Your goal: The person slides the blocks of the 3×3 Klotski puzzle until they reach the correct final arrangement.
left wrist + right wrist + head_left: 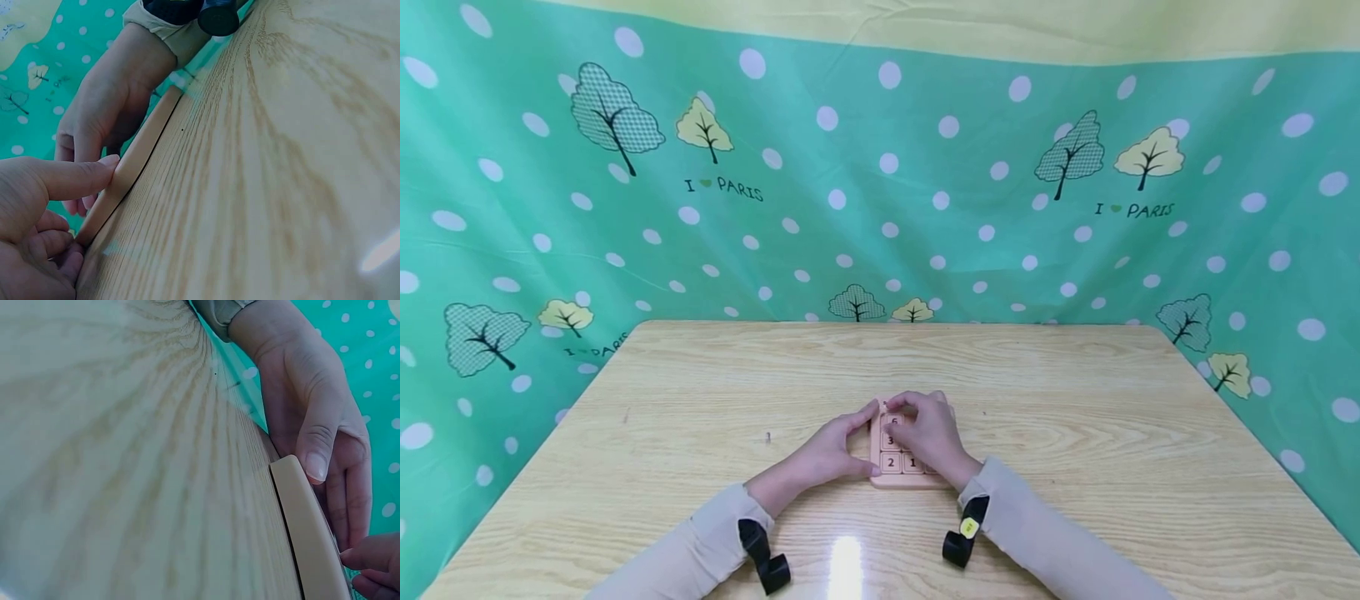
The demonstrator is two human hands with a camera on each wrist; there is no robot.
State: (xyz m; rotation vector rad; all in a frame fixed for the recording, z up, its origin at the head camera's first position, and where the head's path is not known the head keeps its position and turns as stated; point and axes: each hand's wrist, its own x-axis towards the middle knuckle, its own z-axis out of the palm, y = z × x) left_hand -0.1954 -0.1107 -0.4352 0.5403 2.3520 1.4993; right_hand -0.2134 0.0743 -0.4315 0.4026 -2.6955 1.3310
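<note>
On the wooden table lies a light pink number slide puzzle [898,482] with square tiles; 6, 3, 2 and 1 can be read. My left hand [829,450] holds its left side, thumb at the near corner and fingertips toward the far one. My right hand [934,432] is over the tiles, with bent thumb and index finger apart around the 6; the palm covers the right-hand tiles. In the left wrist view the left thumb [81,178] lies against the puzzle's side. The right wrist view has the right fingertips [353,556] at the board's upper edge.
The wood-grain table [700,367] spreads around the puzzle. Behind it hangs a green dotted curtain [865,183] with printed trees. Black camera straps [766,557] circle both wrists over light sleeves. A bright reflection shows on the near tabletop.
</note>
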